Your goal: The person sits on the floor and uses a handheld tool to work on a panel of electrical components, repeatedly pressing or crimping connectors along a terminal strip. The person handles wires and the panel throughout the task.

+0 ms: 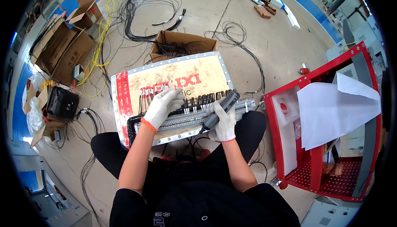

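Grasps a grey power driver (230, 98) in right hand (226, 124), with unclear grip in left hand (162, 103), and could snag black wires (205, 100) by tilting.

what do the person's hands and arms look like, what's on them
The left hand wears a whitish work glove with an orange cuff. The right hand wears a similar glove with a thin reddish edge at the wrist. Both forearms are bare below short black sleeves.

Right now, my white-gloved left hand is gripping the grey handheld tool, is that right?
Not quite: the head view shows your white-gloved right hand gripping the grey handheld tool, not your left hand.
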### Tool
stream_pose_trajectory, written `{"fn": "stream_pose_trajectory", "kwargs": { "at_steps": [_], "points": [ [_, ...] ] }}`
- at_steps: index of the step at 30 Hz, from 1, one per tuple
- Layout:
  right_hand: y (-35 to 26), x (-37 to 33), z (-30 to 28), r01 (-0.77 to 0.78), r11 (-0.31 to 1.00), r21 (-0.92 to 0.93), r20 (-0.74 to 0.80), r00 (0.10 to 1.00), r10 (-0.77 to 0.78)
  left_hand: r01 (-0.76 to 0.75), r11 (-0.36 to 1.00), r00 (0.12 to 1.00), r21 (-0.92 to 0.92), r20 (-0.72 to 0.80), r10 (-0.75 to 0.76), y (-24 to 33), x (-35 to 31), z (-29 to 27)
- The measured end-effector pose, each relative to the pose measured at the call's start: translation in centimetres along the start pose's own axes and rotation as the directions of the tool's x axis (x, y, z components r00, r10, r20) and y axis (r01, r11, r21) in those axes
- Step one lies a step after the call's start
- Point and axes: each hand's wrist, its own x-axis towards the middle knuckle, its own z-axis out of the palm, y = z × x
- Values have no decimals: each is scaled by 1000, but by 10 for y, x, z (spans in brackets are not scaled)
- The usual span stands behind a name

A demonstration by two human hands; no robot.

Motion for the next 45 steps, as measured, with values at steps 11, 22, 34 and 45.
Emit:
{"fn": "stream_pose_trajectory", "kwargs": {
  "at_steps": [11, 22, 34, 45],
  "points": [
    [-1, -1, 3, 28, 998, -62, -9, 1000, -28, 114, 911, 992, 395, 11, -129, -10, 3, -4],
    [1, 0, 3, 43, 990, -136, 4, 999, -43, 473, 805, 813, -357, 530, -242, -12, 6, -34],
    [-1, -1, 1, 37, 990, -139, -14, 999, -40, 108, 703, 973, 703, 68, -218, 12, -24, 12],
    [1, -1, 0, 46, 990, -134, -6, 999, -47, -71, 330, 992, 941, 31, 125, -11, -3, 4]
  ]
}}
